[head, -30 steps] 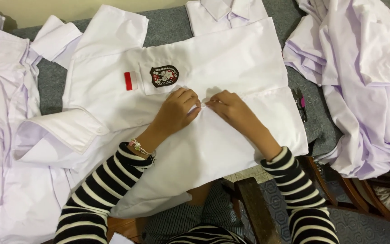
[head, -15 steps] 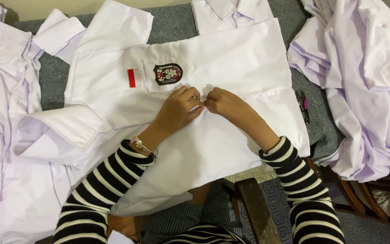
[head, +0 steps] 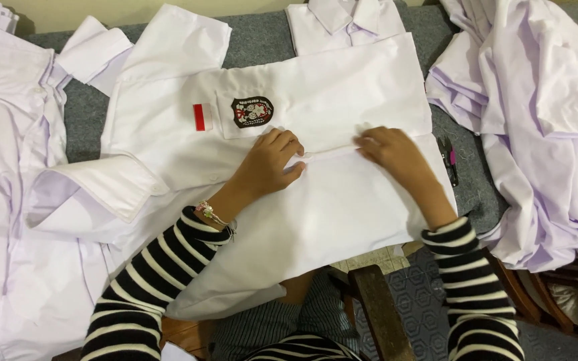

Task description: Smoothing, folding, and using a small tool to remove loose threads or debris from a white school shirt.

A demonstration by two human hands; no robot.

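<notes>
your left hand [head: 270, 160] and right hand [head: 388, 148] press flat, fingers together, gripping nothing, on the front placket of a white cotton school shirt with a crest badge pocket [head: 316, 134], spread on the grey table [head: 262, 41] before you. you appear mid-buttoning or smoothing; next likely calls for pinching the placket edges together, precisely aligned.
</notes>
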